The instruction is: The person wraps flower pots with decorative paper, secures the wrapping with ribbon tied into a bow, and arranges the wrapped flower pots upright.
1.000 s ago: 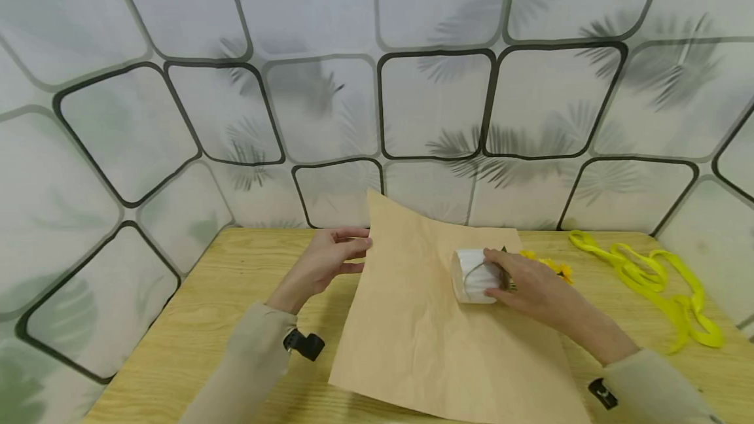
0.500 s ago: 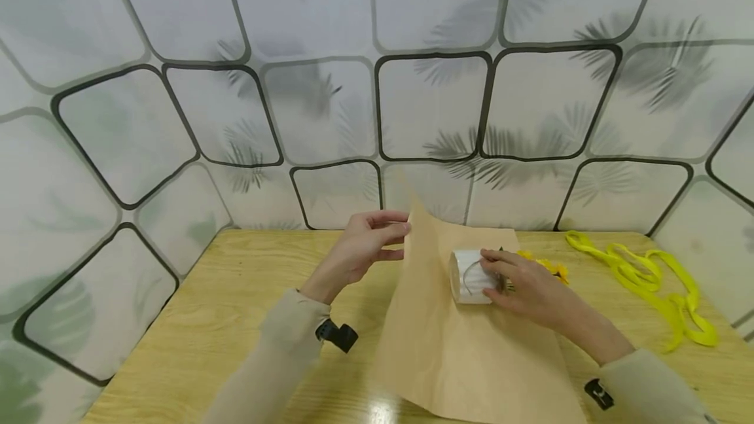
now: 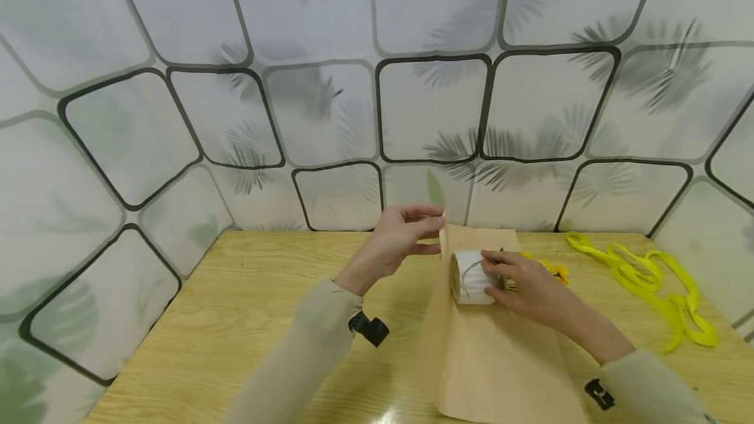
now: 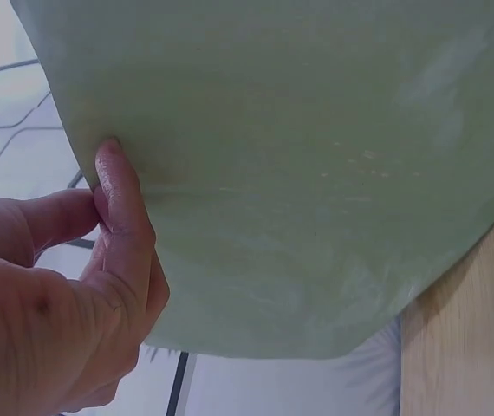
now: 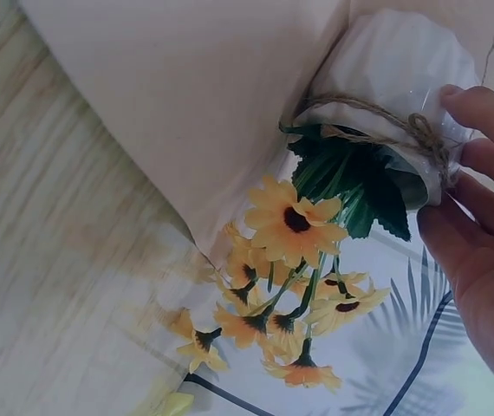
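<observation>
A sheet of wrapping paper [image 3: 506,365], brown on its upper face, lies under a white flowerpot [image 3: 473,273]. My left hand [image 3: 403,241] pinches the paper's left edge, holding it raised beside the pot. The left wrist view shows the sheet's green underside [image 4: 316,217] beyond the thumb and fingers. Tipped on its side, the pot is gripped near its rim by my right hand [image 3: 536,286]. Twine [image 5: 416,126] is tied round the pot in a bow. Yellow artificial-looking flowers [image 5: 295,230] with dark centres and green leaves [image 5: 364,195] stick out of its mouth.
A loose yellow ribbon [image 3: 642,277] lies on the wooden table [image 3: 253,319] at the right. Behind the table hangs a patterned cloth backdrop [image 3: 436,110] with dark outlines and leaf prints.
My left hand has carried the paper's left edge rightward and folded it up toward the pot, so its green underside shows. My right hand and the pot have barely moved.
</observation>
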A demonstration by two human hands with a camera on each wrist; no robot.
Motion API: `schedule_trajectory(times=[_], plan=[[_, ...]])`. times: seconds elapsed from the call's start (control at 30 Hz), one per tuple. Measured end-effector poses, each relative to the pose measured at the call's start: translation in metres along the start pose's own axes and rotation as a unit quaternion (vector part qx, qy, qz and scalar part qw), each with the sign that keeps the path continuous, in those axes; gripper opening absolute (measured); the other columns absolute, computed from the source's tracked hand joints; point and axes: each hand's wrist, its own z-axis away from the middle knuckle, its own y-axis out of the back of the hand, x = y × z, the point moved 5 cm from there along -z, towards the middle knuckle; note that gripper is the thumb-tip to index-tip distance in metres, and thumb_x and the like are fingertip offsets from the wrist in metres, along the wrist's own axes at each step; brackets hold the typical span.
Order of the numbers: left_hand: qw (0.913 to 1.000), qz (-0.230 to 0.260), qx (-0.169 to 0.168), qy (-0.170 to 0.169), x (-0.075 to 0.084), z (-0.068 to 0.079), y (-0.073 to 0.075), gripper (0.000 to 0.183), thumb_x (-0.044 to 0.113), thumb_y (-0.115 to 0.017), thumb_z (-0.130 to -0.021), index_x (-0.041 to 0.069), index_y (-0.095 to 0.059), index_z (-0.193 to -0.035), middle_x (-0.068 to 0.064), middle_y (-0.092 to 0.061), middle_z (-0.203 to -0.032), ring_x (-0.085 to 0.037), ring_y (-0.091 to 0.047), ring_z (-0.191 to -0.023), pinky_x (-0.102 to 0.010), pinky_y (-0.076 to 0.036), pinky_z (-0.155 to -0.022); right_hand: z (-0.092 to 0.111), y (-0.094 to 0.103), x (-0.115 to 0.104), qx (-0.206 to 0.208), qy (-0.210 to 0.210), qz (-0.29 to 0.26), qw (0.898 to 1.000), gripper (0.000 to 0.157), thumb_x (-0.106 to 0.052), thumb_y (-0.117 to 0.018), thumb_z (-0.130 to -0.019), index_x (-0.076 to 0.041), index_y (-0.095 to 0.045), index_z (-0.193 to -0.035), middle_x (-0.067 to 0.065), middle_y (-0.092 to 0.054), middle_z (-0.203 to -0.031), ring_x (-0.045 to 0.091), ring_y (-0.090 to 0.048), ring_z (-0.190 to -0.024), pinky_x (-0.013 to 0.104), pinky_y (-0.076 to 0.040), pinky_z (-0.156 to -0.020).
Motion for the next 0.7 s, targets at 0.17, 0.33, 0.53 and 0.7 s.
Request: schedule_trajectory(times=[0.17,0.33,0.53,0.7], plan=[[0.9997,0.024,0.002,0.002,0.0,-0.005,-0.013,0.031,0.005,-0.065,-0.1,-0.002,-0.065,-0.13,-0.006,-0.065,-0.11,-0.013,-0.063,-0.09,-0.033,-0.064,-0.08,0.0,0.0,0.002,0.01,0.008,0.007,1.0,0.047,0.002,-0.093,-0.061,0.001,-0.078,-0.106,0.022,-0.073,-0.118,0.035,-0.071,-0.1,0.041,-0.059,-0.088],[0.999,0.044,-0.001,-0.004,-0.002,-0.009,-0.025,0.03,0.005,-0.065,-0.1,-0.003,-0.066,-0.129,-0.003,-0.064,-0.105,-0.014,-0.062,-0.089,-0.032,-0.064,-0.08,-0.003,0.0,0.002,0.016,0.01,-0.001,1.0,0.041,0.002,-0.094,-0.06,-0.004,-0.077,-0.096,0.022,-0.074,-0.116,0.03,-0.071,-0.093,0.037,-0.059,-0.075],[0.9987,0.051,-0.005,-0.006,-0.006,-0.014,-0.04,0.028,0.004,-0.065,-0.1,-0.002,-0.067,-0.127,-0.008,-0.066,-0.113,-0.016,-0.064,-0.094,-0.036,-0.063,-0.084,-0.002,0.0,0.003,-0.003,-0.018,0.0,1.0,0.036,0.002,-0.091,-0.066,-0.001,-0.075,-0.098,0.022,-0.073,-0.114,0.029,-0.073,-0.088,0.036,-0.06,-0.068],[0.9976,0.07,-0.004,-0.001,-0.01,-0.019,-0.052,0.028,0.004,-0.066,-0.099,-0.002,-0.068,-0.126,-0.009,-0.067,-0.114,-0.016,-0.067,-0.094,-0.036,-0.063,-0.085,0.002,0.0,0.005,-0.004,-0.018,-0.016,1.0,0.032,-0.001,-0.089,-0.072,-0.004,-0.075,-0.1,0.017,-0.07,-0.115,0.026,-0.071,-0.087,0.033,-0.059,-0.068]])
